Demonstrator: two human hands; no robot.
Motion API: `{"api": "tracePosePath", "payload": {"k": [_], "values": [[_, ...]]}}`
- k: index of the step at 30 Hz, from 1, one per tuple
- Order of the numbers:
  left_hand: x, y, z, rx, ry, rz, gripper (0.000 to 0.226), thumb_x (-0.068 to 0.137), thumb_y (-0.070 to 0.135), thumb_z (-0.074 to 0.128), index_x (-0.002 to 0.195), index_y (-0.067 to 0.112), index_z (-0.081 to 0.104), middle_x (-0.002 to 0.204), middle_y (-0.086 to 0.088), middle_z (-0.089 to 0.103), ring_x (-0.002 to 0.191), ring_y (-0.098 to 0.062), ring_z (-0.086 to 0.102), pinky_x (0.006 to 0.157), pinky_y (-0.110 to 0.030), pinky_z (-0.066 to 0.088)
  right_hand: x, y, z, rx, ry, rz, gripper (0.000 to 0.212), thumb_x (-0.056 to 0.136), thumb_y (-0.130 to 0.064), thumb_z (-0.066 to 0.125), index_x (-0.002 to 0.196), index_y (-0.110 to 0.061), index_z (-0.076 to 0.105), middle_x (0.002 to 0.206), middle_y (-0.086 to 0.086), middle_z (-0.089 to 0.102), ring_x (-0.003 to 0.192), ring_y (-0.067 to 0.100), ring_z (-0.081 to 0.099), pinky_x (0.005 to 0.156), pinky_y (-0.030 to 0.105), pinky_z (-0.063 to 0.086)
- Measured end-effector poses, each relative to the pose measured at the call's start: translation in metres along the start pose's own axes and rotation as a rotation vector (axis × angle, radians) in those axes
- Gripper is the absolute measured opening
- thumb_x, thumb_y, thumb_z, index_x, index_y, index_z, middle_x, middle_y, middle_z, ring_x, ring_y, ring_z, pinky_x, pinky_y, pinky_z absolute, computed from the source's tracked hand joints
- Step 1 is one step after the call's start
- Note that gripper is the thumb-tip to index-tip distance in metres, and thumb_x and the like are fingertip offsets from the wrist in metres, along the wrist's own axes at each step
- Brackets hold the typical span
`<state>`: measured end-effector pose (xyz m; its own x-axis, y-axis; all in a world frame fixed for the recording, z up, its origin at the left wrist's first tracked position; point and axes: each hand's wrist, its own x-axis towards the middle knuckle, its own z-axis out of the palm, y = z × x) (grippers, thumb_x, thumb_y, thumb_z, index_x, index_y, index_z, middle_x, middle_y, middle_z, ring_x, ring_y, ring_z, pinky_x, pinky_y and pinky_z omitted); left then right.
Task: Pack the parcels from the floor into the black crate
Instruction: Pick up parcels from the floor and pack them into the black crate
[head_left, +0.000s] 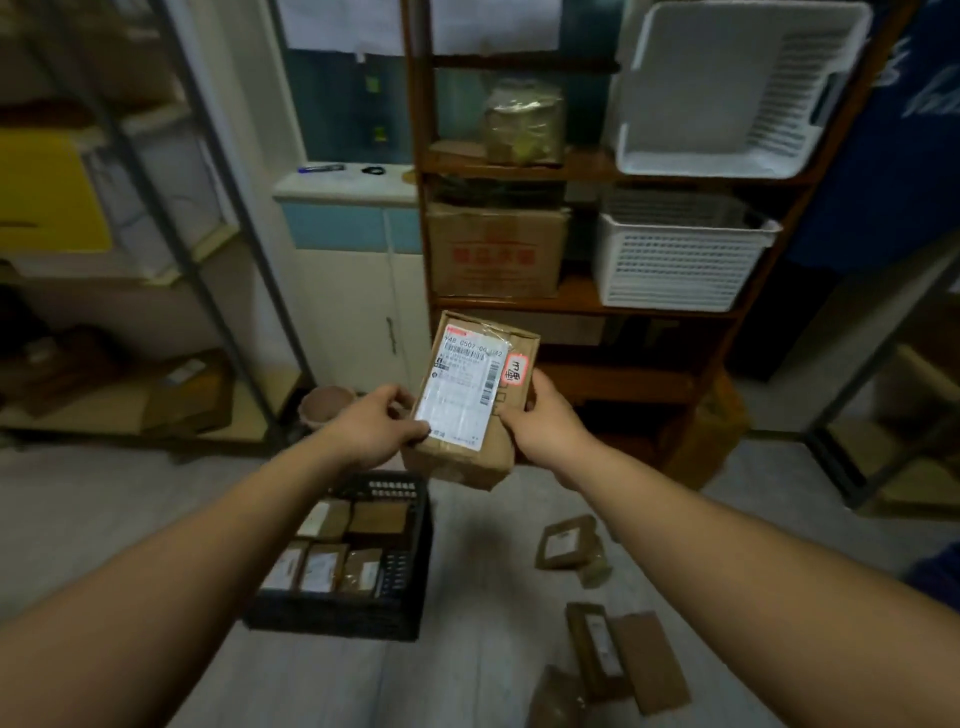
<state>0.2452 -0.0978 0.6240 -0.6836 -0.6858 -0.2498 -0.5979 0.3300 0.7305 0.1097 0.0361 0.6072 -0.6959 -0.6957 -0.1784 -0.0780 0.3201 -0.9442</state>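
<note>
Fingers (397, 396) of the left hand (371, 423) curled round the left edge of a brown cardboard parcel with a white shipping label (470, 395), and the right hand (540, 421) clamped its other side. Both held it in the air, above the black slatted plastic crate (332, 618) on the floor, where several packed parcels (324, 564) already lay. Loose brown parcels (566, 543) lay on the pale floor (483, 597), right of the crate.
</note>
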Motion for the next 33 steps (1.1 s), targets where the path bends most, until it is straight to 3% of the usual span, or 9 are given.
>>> {"api": "tracePosePath", "payload": {"k": [5, 9, 14, 17, 20, 23, 26, 30, 33], "values": [[0.005, -0.062, -0.069, -0.094, -0.052, -0.078, 0.056, 0.084, 0.017, 0.068, 0.134, 0.023, 0.044, 0.115, -0.009, 0.062, 0.099, -0.024, 0.064, 0.091, -0.041, 0.053, 0.003, -0.028, 0.086, -0.081, -0.145, 0.002, 0.063, 0.089, -0.019, 0.063, 0.141, -0.035, 0.03, 0.129, -0.006, 0.057, 0.117, 0.016, 0.054, 0.091, 0.034, 0.047], [0.027, -0.091, -0.088, -0.183, -0.073, -0.099, 0.054, 0.086, 0.008, 0.063, 0.134, 0.018, 0.041, 0.113, -0.003, 0.06, 0.099, -0.02, 0.061, 0.085, -0.032, 0.052, 0.031, -0.03, 0.124, -0.116, -0.173, -0.024, 0.07, 0.088, -0.024, 0.065, 0.142, -0.038, 0.023, 0.129, -0.006, 0.057, 0.115, 0.015, 0.055, 0.085, 0.029, 0.044], [0.071, -0.123, -0.089, -0.19, -0.072, -0.126, 0.083, 0.083, -0.001, 0.062, 0.148, 0.031, 0.019, 0.117, -0.006, 0.057, 0.092, -0.021, 0.065, 0.081, -0.039, 0.058, 0.081, -0.005, 0.164, -0.126, -0.193, -0.015, 0.071, 0.089, -0.026, 0.065, 0.143, -0.041, 0.021, 0.126, -0.009, 0.057, 0.097, 0.006, 0.053, 0.066, 0.016, 0.043], [0.101, -0.145, -0.086, -0.174, -0.109, -0.141, 0.084, 0.086, -0.004, 0.058, 0.149, 0.032, 0.016, 0.094, 0.003, 0.058, 0.078, -0.01, 0.061, 0.071, -0.028, 0.055, 0.112, 0.019, 0.191, -0.129, -0.192, 0.013, 0.072, 0.09, -0.027, 0.062, 0.144, -0.044, 0.018, 0.128, -0.011, 0.057, 0.102, 0.006, 0.056, 0.067, 0.013, 0.042], [0.133, -0.179, -0.087, -0.18, -0.162, -0.189, 0.084, 0.086, -0.002, 0.06, 0.149, 0.032, 0.016, 0.086, 0.005, 0.059, 0.078, -0.012, 0.062, 0.072, -0.029, 0.054, 0.133, 0.04, 0.216, -0.154, -0.174, 0.053, 0.074, 0.093, -0.023, 0.058, 0.147, -0.045, 0.013, 0.13, -0.009, 0.056, 0.096, 0.006, 0.055, 0.071, 0.016, 0.044], [0.161, -0.223, -0.085, -0.187, -0.238, -0.231, 0.083, 0.085, 0.0, 0.062, 0.149, 0.031, 0.018, 0.104, 0.002, 0.062, 0.088, -0.014, 0.062, 0.067, -0.025, 0.054, 0.146, 0.064, 0.245, -0.184, -0.147, 0.087, 0.069, 0.094, -0.018, 0.055, 0.148, -0.04, 0.019, 0.132, -0.007, 0.056, 0.1, 0.008, 0.057, 0.068, 0.012, 0.045], [0.187, -0.273, -0.075, -0.151, -0.312, -0.229, 0.085, 0.082, 0.001, 0.064, 0.148, 0.033, 0.021, 0.132, -0.009, 0.054, 0.106, -0.025, 0.061, 0.078, -0.038, 0.059, 0.155, 0.097, 0.281, -0.241, -0.129, 0.133, 0.055, 0.095, -0.018, 0.054, 0.142, -0.036, 0.032, 0.132, -0.003, 0.055, 0.117, 0.016, 0.056, 0.082, 0.023, 0.052], [0.216, -0.347, -0.032, -0.145, -0.346, -0.178, 0.073, 0.083, -0.002, 0.063, 0.145, 0.019, 0.03, 0.136, -0.009, 0.051, 0.121, -0.028, 0.053, 0.086, -0.029, 0.054, 0.171, 0.168, 0.322, -0.31, -0.13, 0.175, 0.053, 0.095, -0.017, 0.053, 0.143, -0.029, 0.035, 0.136, 0.0, 0.051, 0.121, 0.017, 0.05, 0.088, 0.022, 0.044], [0.244, -0.417, 0.025, -0.123, -0.395, -0.194, 0.066, 0.086, 0.005, 0.061, 0.141, 0.023, 0.031, 0.136, -0.007, 0.05, 0.124, -0.028, 0.05, 0.1, -0.044, 0.047, 0.195, 0.252, 0.354, -0.397, -0.153, 0.213, 0.061, 0.094, -0.013, 0.053, 0.148, -0.027, 0.027, 0.14, 0.002, 0.045, 0.123, 0.02, 0.048, 0.092, 0.023, 0.044]]}}
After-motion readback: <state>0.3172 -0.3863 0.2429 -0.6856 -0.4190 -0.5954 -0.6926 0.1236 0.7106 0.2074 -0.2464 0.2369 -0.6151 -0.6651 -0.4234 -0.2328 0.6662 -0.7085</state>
